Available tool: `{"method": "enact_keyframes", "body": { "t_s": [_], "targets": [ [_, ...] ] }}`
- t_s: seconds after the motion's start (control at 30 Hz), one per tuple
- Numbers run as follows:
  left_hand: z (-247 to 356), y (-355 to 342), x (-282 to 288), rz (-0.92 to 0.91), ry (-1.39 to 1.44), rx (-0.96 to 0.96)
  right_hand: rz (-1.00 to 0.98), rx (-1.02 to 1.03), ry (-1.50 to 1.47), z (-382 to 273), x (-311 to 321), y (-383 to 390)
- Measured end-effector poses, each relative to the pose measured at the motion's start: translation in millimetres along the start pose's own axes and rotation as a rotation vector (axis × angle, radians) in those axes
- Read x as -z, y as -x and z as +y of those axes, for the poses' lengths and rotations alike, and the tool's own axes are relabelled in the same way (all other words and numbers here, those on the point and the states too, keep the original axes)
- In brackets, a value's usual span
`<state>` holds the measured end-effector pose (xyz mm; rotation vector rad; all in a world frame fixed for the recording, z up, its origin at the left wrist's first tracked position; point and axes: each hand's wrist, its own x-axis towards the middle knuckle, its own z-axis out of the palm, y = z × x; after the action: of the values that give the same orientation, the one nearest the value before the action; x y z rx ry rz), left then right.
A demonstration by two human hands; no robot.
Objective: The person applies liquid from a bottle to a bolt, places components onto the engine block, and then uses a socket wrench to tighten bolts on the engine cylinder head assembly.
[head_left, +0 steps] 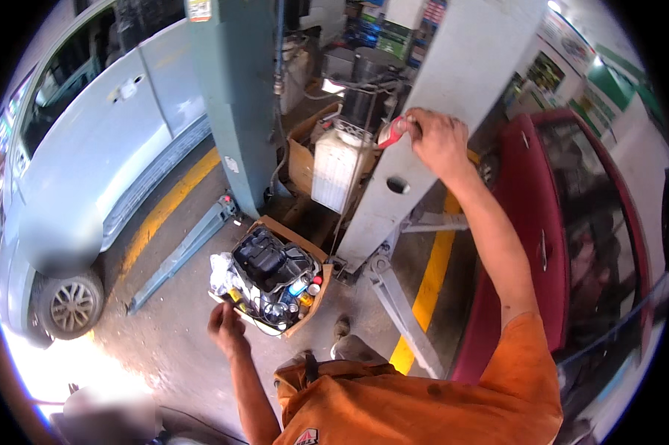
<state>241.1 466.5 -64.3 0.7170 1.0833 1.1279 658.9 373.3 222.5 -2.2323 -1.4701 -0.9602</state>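
My right hand point(440, 142) reaches out in front of the grey lift post, its fingers closed on a small red object with a pale end point(391, 132). Just left of that object stands a dirty white plastic container point(338, 169). Lower down, my left hand point(227, 326) hangs by the near left corner of a cardboard box point(310, 305). Its fingers are curled in, and the palm is hidden. Inside the box lie a black moulded plastic part point(269, 256), several bottles and cans, and a white crumpled bag point(221, 271).
A green-grey lift post point(234, 96) and a grey post point(453, 81) rise ahead, with lift arms point(182, 252) low on the floor. A silver car point(119, 111) stands left, a dark red car point(523, 245) right. Yellow lines point(431, 282) mark the floor.
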Motion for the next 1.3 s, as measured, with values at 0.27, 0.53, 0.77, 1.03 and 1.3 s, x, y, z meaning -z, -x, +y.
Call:
{"method": "enact_keyframes", "body": {
  "t_s": [0.27,0.53,0.77,1.03,1.3],
  "targets": [
    [-59,101,147,0.589,-0.031,0.028,-0.231,0.204,0.510,55,-101,-77],
    [-57,122,158,0.688,0.097,0.027,-0.187,0.288,0.569,72,-116,-85],
    [-42,112,171,0.662,0.106,-0.036,-0.174,0.365,0.658,70,-114,-87],
    [-54,141,224,0.715,0.104,0.010,-0.331,0.338,0.681,67,-119,-98],
    [-35,125,211,0.697,0.091,0.055,-0.228,0.491,0.617,43,-147,-81]
  ]
}}
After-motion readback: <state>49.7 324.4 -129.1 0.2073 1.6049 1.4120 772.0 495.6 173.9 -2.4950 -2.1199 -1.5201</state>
